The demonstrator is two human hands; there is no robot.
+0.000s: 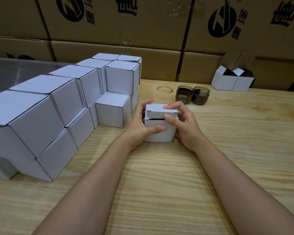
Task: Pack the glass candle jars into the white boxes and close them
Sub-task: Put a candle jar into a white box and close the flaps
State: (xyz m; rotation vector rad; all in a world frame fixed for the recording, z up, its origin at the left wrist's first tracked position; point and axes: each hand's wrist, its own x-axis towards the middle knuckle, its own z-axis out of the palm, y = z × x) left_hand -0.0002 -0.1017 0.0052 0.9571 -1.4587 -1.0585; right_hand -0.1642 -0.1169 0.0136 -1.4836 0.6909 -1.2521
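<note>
Both hands, left and right, keep a grip on a white box on the worktop, its lid nearly shut, two jars behind.

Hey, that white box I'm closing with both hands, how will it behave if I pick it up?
The white box is thin folded card, so its walls probably give under a hard squeeze. Its lid isn't fully tucked: a dark gap shows along the front, so it may pop open if lifted by the top. The contents are hidden; if it holds a glass jar, it would likely feel bottom-heavy and be fragile.
</note>
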